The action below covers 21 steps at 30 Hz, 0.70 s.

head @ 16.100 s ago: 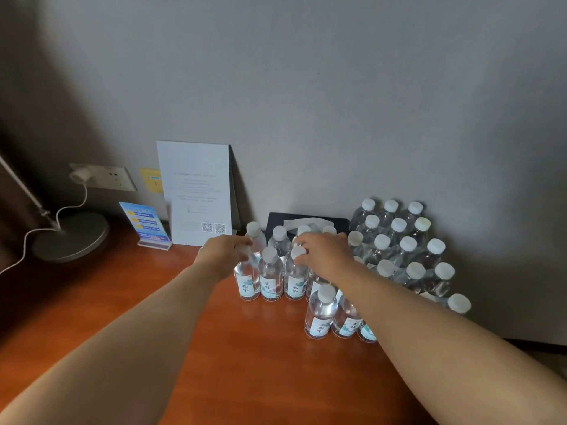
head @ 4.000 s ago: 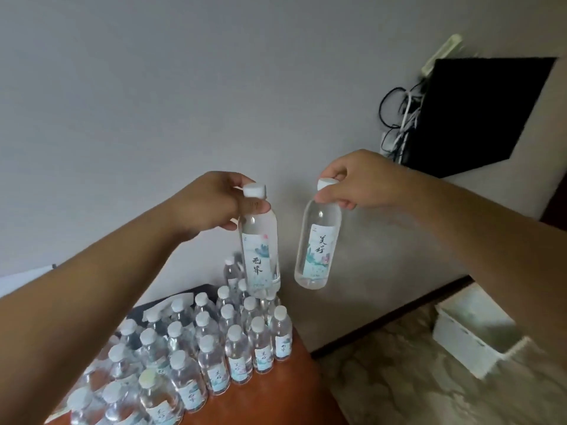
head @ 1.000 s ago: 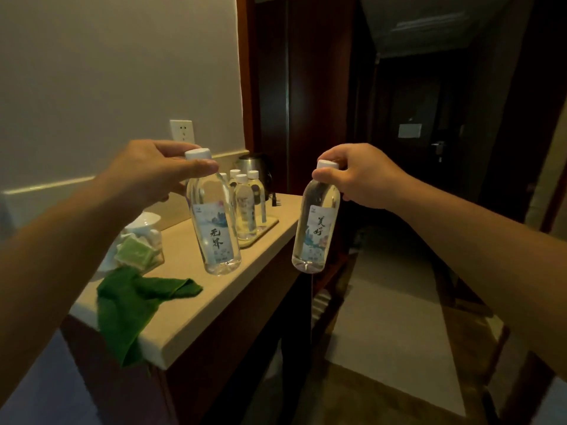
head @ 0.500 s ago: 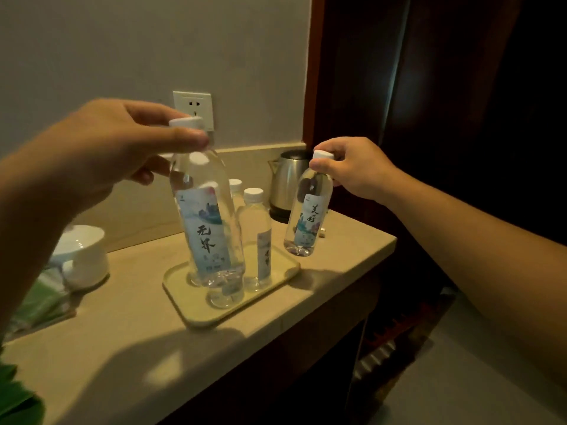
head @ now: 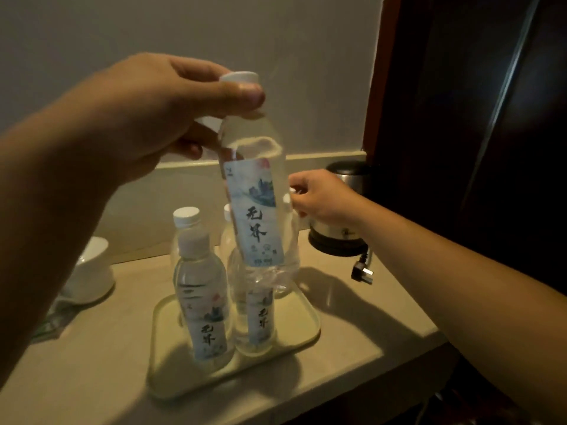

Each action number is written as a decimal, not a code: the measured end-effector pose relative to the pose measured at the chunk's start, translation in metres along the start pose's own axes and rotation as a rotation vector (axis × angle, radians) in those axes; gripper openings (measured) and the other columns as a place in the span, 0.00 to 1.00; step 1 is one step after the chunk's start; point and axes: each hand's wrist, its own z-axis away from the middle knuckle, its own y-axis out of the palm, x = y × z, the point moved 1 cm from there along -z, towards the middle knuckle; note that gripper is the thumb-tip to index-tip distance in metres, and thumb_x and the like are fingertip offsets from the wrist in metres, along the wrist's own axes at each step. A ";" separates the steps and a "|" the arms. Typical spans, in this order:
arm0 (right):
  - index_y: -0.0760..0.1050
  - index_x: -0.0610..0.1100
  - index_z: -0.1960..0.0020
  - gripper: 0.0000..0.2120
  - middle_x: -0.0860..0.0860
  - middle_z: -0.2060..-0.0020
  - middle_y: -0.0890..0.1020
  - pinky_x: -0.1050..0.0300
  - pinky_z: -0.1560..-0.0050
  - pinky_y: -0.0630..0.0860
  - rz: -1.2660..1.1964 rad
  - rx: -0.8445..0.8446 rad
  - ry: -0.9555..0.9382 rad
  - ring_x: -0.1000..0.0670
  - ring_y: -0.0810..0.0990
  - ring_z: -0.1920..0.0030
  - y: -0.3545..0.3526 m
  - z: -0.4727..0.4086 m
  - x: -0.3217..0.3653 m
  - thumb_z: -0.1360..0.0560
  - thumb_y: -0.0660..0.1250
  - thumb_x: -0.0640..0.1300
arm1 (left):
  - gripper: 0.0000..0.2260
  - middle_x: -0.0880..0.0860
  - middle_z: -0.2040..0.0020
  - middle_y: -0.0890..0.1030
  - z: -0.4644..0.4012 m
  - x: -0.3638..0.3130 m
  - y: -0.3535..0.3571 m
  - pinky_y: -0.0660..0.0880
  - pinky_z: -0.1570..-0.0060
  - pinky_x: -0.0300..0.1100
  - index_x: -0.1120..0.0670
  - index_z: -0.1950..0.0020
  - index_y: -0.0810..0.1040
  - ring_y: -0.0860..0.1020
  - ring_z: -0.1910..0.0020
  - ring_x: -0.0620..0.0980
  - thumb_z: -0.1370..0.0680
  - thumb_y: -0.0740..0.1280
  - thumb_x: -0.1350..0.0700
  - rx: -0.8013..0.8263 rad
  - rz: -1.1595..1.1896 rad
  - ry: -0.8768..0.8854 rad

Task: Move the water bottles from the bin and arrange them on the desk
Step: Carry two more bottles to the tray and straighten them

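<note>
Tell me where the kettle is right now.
In the head view the kettle stands at the right rear of the counter, beside the dark door, just behind the right hand and right of the tray.

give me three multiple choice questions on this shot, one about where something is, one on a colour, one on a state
1. Where does the kettle stand?
A. on the tray
B. on the counter, right of the tray
C. on the floor

2. What colour is the cap of the bottle held up in the left hand?
A. white
B. blue
C. red

3. How is the left hand holding its water bottle?
A. flat palm under the base
B. not touching it
C. pinching it at the neck and cap, bottle in the air

Answers:
1 B, the kettle sits on the counter beyond the tray edge, behind the right hand.
2 A, the cap above the thumb is white.
3 C, thumb and fingers close round the top and the base hangs above the bottles on the tray.
</note>
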 end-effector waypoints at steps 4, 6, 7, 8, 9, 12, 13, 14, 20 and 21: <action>0.78 0.53 0.56 0.08 0.49 0.56 0.84 0.46 0.48 0.82 0.043 0.181 -0.110 0.47 0.83 0.51 0.001 -0.008 0.005 0.24 0.71 0.41 | 0.15 0.42 0.53 0.85 -0.004 -0.025 0.021 0.73 0.59 0.41 0.43 0.51 0.82 0.82 0.55 0.47 0.34 0.70 0.39 -0.051 -0.046 -0.032; 0.79 0.45 0.52 0.03 0.46 0.52 0.82 0.42 0.43 0.80 0.052 0.278 -0.190 0.44 0.82 0.49 -0.003 -0.009 0.008 0.23 0.69 0.38 | 0.16 0.45 0.54 0.85 -0.009 -0.034 0.035 0.74 0.61 0.39 0.44 0.49 0.82 0.82 0.57 0.46 0.33 0.70 0.39 -0.045 -0.129 -0.057; 0.79 0.40 0.47 0.05 0.45 0.51 0.82 0.45 0.42 0.80 0.030 0.318 -0.208 0.45 0.82 0.49 -0.007 -0.009 0.010 0.22 0.68 0.37 | 0.15 0.46 0.56 0.85 -0.012 -0.036 0.043 0.75 0.64 0.38 0.45 0.49 0.81 0.82 0.59 0.44 0.32 0.71 0.39 -0.030 -0.182 -0.080; 0.77 0.36 0.42 0.09 0.47 0.51 0.81 0.53 0.43 0.80 0.001 0.358 -0.216 0.48 0.81 0.50 -0.012 -0.008 0.012 0.21 0.66 0.37 | 0.14 0.46 0.59 0.84 -0.014 -0.037 0.051 0.76 0.67 0.36 0.45 0.50 0.81 0.82 0.62 0.43 0.31 0.72 0.41 -0.005 -0.233 -0.105; 0.76 0.35 0.40 0.11 0.51 0.52 0.79 0.60 0.45 0.80 -0.006 0.402 -0.232 0.53 0.80 0.52 -0.016 -0.006 0.012 0.21 0.66 0.37 | 0.13 0.47 0.61 0.84 -0.017 -0.035 0.058 0.76 0.70 0.32 0.46 0.50 0.80 0.82 0.65 0.40 0.30 0.72 0.42 0.028 -0.278 -0.129; 0.77 0.41 0.41 0.09 0.51 0.51 0.81 0.56 0.44 0.81 0.033 0.474 -0.285 0.52 0.81 0.52 -0.023 -0.007 0.009 0.21 0.68 0.40 | 0.13 0.48 0.59 0.83 -0.021 -0.020 0.077 0.75 0.70 0.30 0.48 0.49 0.80 0.81 0.64 0.40 0.30 0.74 0.45 0.125 -0.374 -0.190; 0.77 0.46 0.43 0.07 0.51 0.51 0.81 0.54 0.45 0.81 0.020 0.467 -0.274 0.51 0.82 0.51 -0.024 -0.011 0.004 0.21 0.68 0.42 | 0.14 0.47 0.57 0.83 -0.021 -0.013 0.083 0.75 0.66 0.32 0.48 0.48 0.80 0.81 0.61 0.42 0.30 0.75 0.45 0.141 -0.413 -0.198; 0.76 0.50 0.45 0.06 0.52 0.50 0.81 0.53 0.46 0.80 -0.001 0.441 -0.246 0.51 0.82 0.50 -0.025 -0.014 0.000 0.21 0.68 0.43 | 0.15 0.47 0.56 0.82 -0.022 -0.007 0.088 0.75 0.62 0.33 0.48 0.47 0.80 0.80 0.59 0.42 0.30 0.75 0.46 0.145 -0.462 -0.195; 0.75 0.50 0.34 0.13 0.56 0.47 0.81 0.62 0.54 0.76 -0.170 0.072 -0.173 0.56 0.80 0.48 -0.029 -0.018 -0.021 0.18 0.63 0.45 | 0.24 0.45 0.40 0.79 -0.025 0.021 0.106 0.73 0.49 0.38 0.49 0.35 0.78 0.74 0.47 0.42 0.29 0.74 0.43 0.216 -0.719 -0.214; 0.75 0.51 0.34 0.13 0.56 0.45 0.80 0.63 0.53 0.75 -0.186 0.064 -0.175 0.56 0.80 0.47 -0.028 -0.019 -0.024 0.18 0.63 0.45 | 0.26 0.46 0.38 0.78 -0.024 0.024 0.107 0.73 0.43 0.44 0.48 0.34 0.77 0.72 0.43 0.44 0.29 0.74 0.41 0.221 -0.783 -0.220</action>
